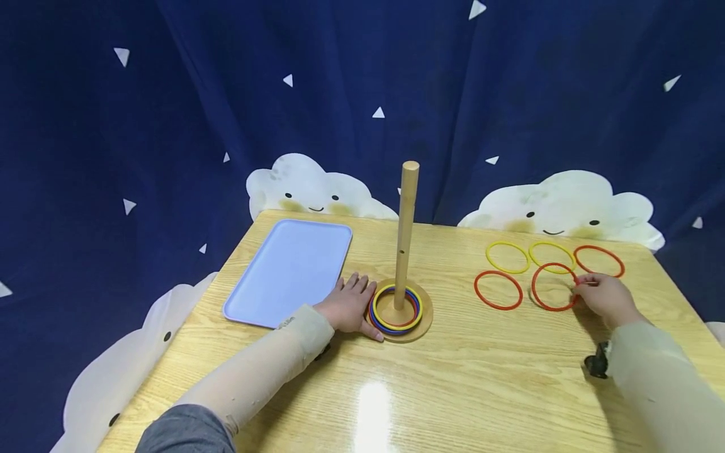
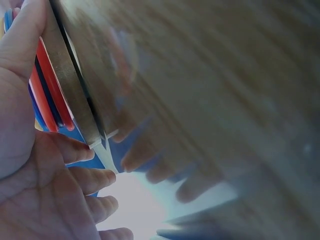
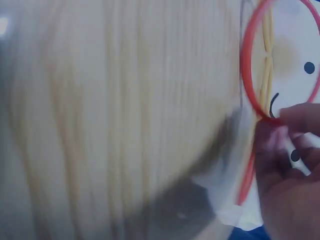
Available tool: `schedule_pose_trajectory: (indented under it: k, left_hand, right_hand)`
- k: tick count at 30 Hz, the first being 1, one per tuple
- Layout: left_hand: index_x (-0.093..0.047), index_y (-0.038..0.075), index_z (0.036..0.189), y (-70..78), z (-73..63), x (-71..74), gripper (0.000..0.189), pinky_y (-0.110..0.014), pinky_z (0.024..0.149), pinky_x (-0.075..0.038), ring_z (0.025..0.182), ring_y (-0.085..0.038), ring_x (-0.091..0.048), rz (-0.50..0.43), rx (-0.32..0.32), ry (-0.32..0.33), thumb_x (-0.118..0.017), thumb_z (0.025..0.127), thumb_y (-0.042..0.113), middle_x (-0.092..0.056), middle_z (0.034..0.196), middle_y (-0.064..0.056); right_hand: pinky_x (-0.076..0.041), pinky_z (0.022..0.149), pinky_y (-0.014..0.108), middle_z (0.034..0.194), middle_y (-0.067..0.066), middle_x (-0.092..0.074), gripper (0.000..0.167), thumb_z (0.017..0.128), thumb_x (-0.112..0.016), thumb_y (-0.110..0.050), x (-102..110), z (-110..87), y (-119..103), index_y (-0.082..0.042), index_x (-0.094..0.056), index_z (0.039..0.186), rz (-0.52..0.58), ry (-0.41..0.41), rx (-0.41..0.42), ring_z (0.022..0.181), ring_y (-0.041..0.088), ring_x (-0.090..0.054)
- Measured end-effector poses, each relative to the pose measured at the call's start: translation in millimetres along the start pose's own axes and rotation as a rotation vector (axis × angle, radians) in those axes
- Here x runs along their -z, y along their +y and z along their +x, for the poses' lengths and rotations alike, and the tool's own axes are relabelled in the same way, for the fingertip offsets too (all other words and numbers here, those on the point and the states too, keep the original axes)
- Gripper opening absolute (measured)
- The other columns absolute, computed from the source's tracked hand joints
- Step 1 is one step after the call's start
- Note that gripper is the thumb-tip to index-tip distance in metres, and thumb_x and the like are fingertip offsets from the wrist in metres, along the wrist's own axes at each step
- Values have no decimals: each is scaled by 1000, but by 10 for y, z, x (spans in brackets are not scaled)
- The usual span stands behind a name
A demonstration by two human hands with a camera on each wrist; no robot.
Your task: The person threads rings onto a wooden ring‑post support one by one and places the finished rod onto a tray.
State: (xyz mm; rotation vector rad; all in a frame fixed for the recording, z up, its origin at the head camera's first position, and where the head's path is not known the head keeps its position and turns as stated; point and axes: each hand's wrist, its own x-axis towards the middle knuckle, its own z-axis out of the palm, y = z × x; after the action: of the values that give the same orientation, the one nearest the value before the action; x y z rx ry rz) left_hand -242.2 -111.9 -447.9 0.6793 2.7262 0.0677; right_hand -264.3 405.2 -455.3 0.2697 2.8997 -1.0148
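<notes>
My right hand (image 1: 608, 301) pinches a red ring (image 1: 533, 288) between thumb and fingertips at the table's right side. In the right wrist view the red ring (image 3: 246, 60) stands tilted up above the tabletop. Left of it rises a wooden peg stand (image 1: 405, 233) with a round base (image 1: 426, 318). Several yellow, blue and red rings (image 1: 421, 308) lie stacked round the foot of its post. My left hand (image 1: 348, 306) lies against the left side of that base, fingers extended, thumb along the near edge; the left wrist view shows the palm (image 2: 45, 185) beside the stacked rings.
A light blue tray (image 1: 289, 270) lies on the wooden table (image 1: 453, 390) at the left. Around the held ring lie a red ring (image 1: 477, 290), two yellow rings, one (image 1: 488, 257) farther left, and another red ring (image 1: 600, 248). A dark blue curtain (image 1: 362, 63) with clouds hangs behind.
</notes>
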Motion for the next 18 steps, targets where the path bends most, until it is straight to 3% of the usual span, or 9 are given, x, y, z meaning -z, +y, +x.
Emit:
schedule_pose_trajectory:
  k: [3,6,9,12,15,18]
  left_hand:
    - [-21,9,166,-3,1,-8,123,-56,124,-12,157,-36,-9,3,-1,0,-73,78,76,-18,170,-17]
    - [-21,9,166,-7,2,-16,123,-56,124,-11,157,-35,-8,7,4,-2,-73,78,76,-17,170,-17]
    - [-20,9,166,-10,2,-13,123,-56,124,-11,157,-35,-8,10,6,-6,-72,78,77,-17,170,-17]
    - [-20,9,166,-7,-4,-5,123,-56,124,-11,157,-35,-8,9,4,-5,-72,78,77,-17,170,-17]
    - [-20,9,166,-8,-3,-6,123,-55,124,-11,157,-35,-8,5,5,-3,-72,78,77,-17,170,-17]
    - [-21,10,166,-8,1,-15,123,-56,124,-12,157,-35,-8,3,5,0,-72,77,77,-17,170,-17]
  right_hand:
    - [-49,61,23,100,19,-66,36,106,-57,-17,73,-22,-71,16,-56,121,16,34,101,78,9,-57]
    - [-55,65,20,101,13,-63,37,109,-53,-14,154,-34,-260,17,-50,129,139,27,172,79,0,-59]
    - [-58,71,18,97,0,-61,26,107,-53,-6,236,-45,-526,10,-53,128,325,20,229,79,-4,-62]
    - [-58,72,18,94,-7,-62,18,105,-57,-2,319,-97,-847,-10,-58,122,510,-7,276,81,0,-66]
    - [-58,74,20,96,-5,-65,24,102,-61,0,367,-179,-1191,-20,-62,116,737,-80,293,84,5,-69]
    - [-59,76,23,99,0,-66,26,100,-63,2,373,-271,-1492,-16,-65,118,937,-167,306,86,10,-70]
